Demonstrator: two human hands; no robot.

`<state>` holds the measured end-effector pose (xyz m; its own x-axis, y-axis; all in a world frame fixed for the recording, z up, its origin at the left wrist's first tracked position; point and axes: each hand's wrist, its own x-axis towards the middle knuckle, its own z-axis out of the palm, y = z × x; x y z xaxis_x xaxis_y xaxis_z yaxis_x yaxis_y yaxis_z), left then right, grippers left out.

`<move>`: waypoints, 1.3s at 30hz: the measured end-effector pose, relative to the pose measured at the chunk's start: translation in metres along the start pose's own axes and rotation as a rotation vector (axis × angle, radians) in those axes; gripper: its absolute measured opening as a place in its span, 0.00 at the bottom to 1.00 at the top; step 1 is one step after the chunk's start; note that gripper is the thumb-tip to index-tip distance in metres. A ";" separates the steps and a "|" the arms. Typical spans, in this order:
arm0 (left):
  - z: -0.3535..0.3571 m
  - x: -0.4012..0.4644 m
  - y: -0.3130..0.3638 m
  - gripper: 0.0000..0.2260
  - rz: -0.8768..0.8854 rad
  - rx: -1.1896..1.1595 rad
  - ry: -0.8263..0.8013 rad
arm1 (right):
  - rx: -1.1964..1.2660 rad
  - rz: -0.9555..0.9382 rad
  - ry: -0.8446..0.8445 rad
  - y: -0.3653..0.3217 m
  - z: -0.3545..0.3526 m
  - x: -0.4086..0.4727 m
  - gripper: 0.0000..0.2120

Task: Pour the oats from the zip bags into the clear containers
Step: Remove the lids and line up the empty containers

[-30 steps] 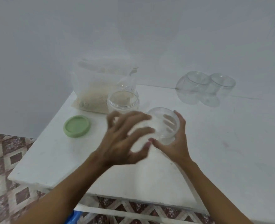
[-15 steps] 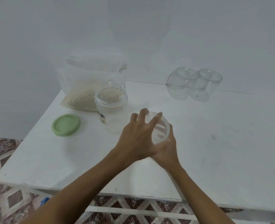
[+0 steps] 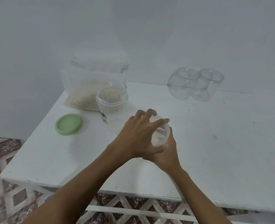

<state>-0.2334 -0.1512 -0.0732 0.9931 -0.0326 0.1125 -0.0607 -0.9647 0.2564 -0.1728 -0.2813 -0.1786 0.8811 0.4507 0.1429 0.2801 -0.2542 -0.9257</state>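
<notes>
Fingers (image 3: pixel 151 113) of left hand (image 3: pixel 136 136) curl over clear round plastic container (image 3: pixel 160 133); right hand (image 3: pixel 167 152) grips its underside, likely bracing it for lid removal.

both hands grip clear jar (image 3: pixel 160 135): left hand (image 3: pixel 138 136) over rim, right hand (image 3: pixel 167 152) under | open jar (image 3: pixel 111 101), oat bag (image 3: pixel 86 92), green lid (image 3: pixel 68 124) on white table (image 3: pixel 214 151) | two empty jars (image 3: pixel 195 84) at back
</notes>
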 end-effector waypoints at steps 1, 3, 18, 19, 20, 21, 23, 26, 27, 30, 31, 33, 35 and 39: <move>0.002 0.002 0.000 0.33 -0.006 -0.002 0.049 | -0.007 -0.014 0.002 0.003 0.002 0.001 0.52; 0.003 0.004 0.004 0.33 -0.021 0.027 0.147 | 0.006 0.001 0.007 0.004 0.005 0.004 0.53; 0.053 -0.084 -0.066 0.34 0.047 0.055 -0.005 | -0.075 0.000 -0.022 -0.005 -0.007 0.065 0.57; 0.055 -0.087 -0.074 0.33 0.035 0.056 -0.016 | -0.089 -0.001 -0.078 -0.004 -0.009 0.068 0.58; 0.057 -0.089 -0.080 0.33 0.026 0.059 -0.030 | -0.109 -0.004 -0.138 -0.004 -0.012 0.069 0.59; 0.058 -0.092 -0.086 0.33 0.022 0.066 -0.043 | -0.117 -0.023 -0.196 -0.003 -0.017 0.071 0.60; 0.061 -0.095 -0.097 0.33 0.025 0.080 -0.060 | -0.093 -0.074 -0.238 -0.003 -0.030 0.077 0.60; 0.062 -0.097 -0.106 0.32 0.029 0.074 -0.059 | -0.140 -0.119 -0.032 -0.008 -0.054 0.107 0.47; 0.062 -0.097 -0.108 0.31 0.029 0.069 -0.051 | -0.234 -0.145 0.036 -0.012 -0.063 0.123 0.40; 0.064 -0.096 -0.109 0.29 0.029 0.049 -0.037 | -0.647 -0.150 0.040 -0.022 -0.085 0.170 0.27; 0.064 -0.096 -0.110 0.29 0.025 0.044 -0.036 | -0.755 -0.141 0.004 -0.025 -0.089 0.183 0.27; 0.064 -0.094 -0.111 0.28 0.019 0.047 -0.035 | -0.898 -0.149 -0.026 -0.031 -0.095 0.203 0.29; 0.065 -0.093 -0.112 0.28 0.021 0.058 -0.031 | -0.979 -0.132 -0.015 -0.033 -0.098 0.217 0.34; 0.065 -0.091 -0.111 0.27 0.033 0.078 -0.018 | -1.149 0.010 -0.117 -0.029 -0.106 0.232 0.41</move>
<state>-0.3107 -0.0582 -0.1737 0.9925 -0.0685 0.1017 -0.0858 -0.9803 0.1776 0.0636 -0.2598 -0.0813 0.8612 0.5059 0.0484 0.5080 -0.8597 -0.0532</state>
